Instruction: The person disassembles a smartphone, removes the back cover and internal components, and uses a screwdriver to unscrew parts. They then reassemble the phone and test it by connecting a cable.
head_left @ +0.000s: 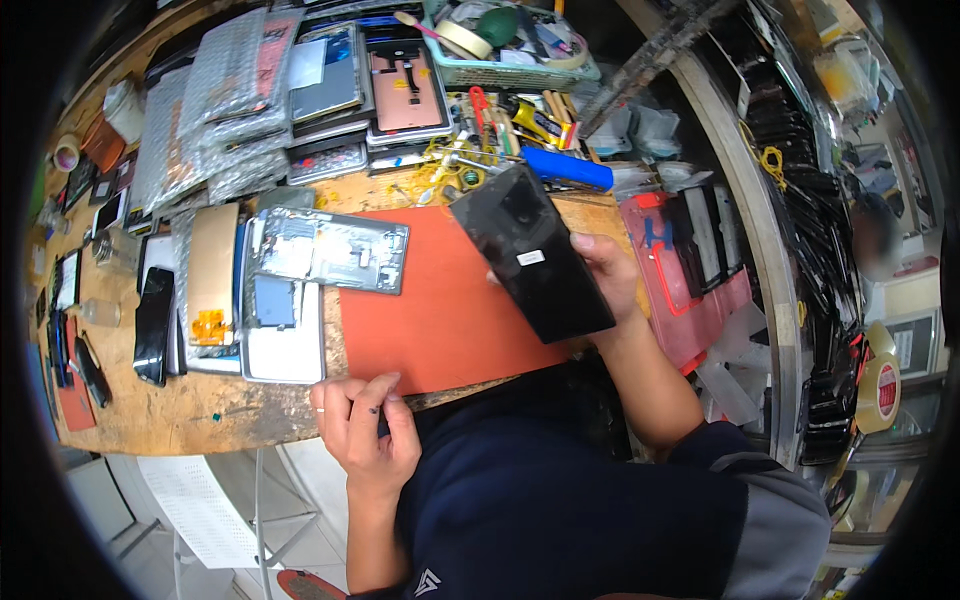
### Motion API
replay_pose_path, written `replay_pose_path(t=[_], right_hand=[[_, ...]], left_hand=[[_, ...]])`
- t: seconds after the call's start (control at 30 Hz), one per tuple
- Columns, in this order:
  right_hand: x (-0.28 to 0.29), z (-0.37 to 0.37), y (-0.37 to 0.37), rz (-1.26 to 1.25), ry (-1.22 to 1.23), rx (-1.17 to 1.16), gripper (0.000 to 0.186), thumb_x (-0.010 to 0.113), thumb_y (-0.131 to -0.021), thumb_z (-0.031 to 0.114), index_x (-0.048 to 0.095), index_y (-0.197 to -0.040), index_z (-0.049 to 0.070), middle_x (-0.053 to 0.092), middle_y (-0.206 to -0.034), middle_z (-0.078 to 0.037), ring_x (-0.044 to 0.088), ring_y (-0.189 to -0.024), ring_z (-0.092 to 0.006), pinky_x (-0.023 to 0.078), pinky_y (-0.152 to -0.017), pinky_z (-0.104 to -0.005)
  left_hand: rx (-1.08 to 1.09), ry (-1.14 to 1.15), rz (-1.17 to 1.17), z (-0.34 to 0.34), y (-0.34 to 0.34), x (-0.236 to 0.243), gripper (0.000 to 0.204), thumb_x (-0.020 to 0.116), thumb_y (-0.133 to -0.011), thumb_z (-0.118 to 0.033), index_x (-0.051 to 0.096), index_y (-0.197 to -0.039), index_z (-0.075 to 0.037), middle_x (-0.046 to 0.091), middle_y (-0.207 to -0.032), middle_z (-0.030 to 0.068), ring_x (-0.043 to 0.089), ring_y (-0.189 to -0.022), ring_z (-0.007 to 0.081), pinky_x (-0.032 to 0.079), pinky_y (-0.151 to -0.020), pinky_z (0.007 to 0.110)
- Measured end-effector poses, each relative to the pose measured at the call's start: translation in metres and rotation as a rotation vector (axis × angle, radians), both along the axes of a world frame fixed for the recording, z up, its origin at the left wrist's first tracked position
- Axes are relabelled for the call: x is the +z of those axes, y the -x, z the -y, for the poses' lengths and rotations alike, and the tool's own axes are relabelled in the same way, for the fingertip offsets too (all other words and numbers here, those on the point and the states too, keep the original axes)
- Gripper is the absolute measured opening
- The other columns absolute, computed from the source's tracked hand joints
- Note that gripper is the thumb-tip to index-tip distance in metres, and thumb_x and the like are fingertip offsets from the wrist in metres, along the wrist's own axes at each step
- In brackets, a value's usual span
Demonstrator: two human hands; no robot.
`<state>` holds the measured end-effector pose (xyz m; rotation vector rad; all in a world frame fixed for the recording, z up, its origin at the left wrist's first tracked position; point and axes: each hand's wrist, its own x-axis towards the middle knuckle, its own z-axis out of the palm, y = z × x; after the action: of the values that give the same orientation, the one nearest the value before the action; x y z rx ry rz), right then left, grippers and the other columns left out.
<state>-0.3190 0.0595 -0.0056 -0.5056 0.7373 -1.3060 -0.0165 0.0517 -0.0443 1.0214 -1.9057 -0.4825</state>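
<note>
My right hand (612,275) holds a black flat device (548,285), a phone or small tablet, by its right edge, tilted above an orange-red mat (430,340). A small white label sits on the dark, smudged face. Fingertips show at its left edge too, so the hand wraps behind it. At the table's front edge my left hand (365,430) is closed, thumb and fingers pinched round a small dark thing whose kind I cannot make out. An opened device housing (350,255) with bare metal insides lies over the mat's left side.
Left of the mat lie a gold panel (212,265), a white panel (285,355) and a black phone (153,325). Bubble-wrapped packs (235,90) are stacked behind. Tools, a blue cylinder (568,170) and a green basket (510,72) stand at the back; a red tray (685,280) is at right.
</note>
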Motion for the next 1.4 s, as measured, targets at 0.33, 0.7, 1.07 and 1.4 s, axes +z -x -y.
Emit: replay_pose_path(t=[0.33,0.7,1.07,1.4], right_hand=[[-0.015,-0.006,-0.004,0.032,0.162,0.012,0.07,0.045,-0.105,0.042,0.045,-0.155,-0.008,0.064,-0.142,-0.028,0.069,-0.125,-0.0356,0.054,-0.109,-0.0452],[-0.001,-0.016,-0.006,-0.13,0.209,-0.021,0.074,0.048,-0.1,0.042,0.046,-0.151,-0.011,0.067,-0.136,-0.025,0.069,-0.122,-0.0292,0.054,-0.107,-0.0403],[0.002,-0.025,0.007,-0.243,0.14,-0.047,0.078,0.057,-0.093,0.041,0.046,-0.15,-0.012,0.068,-0.131,-0.023,0.069,-0.117,-0.0259,0.054,-0.104,-0.0367],[0.004,-0.018,-0.001,-0.505,0.121,-0.04,0.075,0.069,-0.085,0.042,0.061,-0.139,-0.009,0.071,-0.124,-0.016,0.07,-0.103,-0.0221,0.055,-0.094,-0.0342]], left_hand=[[0.359,-0.034,0.186,0.046,-0.068,0.013,0.015,0.067,-0.091,0.003,0.071,-0.105,0.001,0.067,-0.096,0.0161,0.06,-0.09,0.035,0.047,-0.083,0.046],[0.324,-0.056,0.556,0.098,-0.036,0.019,0.065,0.085,-0.083,-0.019,0.059,-0.14,-0.002,0.07,-0.113,0.0203,0.062,-0.111,0.039,0.046,-0.102,0.048],[0.469,0.022,0.337,0.078,-0.03,0.033,0.078,0.073,-0.086,0.002,0.042,-0.157,-0.001,0.054,-0.117,0.0195,0.06,-0.101,0.0355,0.052,-0.09,0.044],[0.495,-0.019,-0.38,0.053,-0.061,0.031,0.05,0.064,-0.1,0.004,0.05,-0.148,0.004,0.056,-0.11,0.0073,0.057,-0.097,0.012,0.051,-0.086,0.026]])
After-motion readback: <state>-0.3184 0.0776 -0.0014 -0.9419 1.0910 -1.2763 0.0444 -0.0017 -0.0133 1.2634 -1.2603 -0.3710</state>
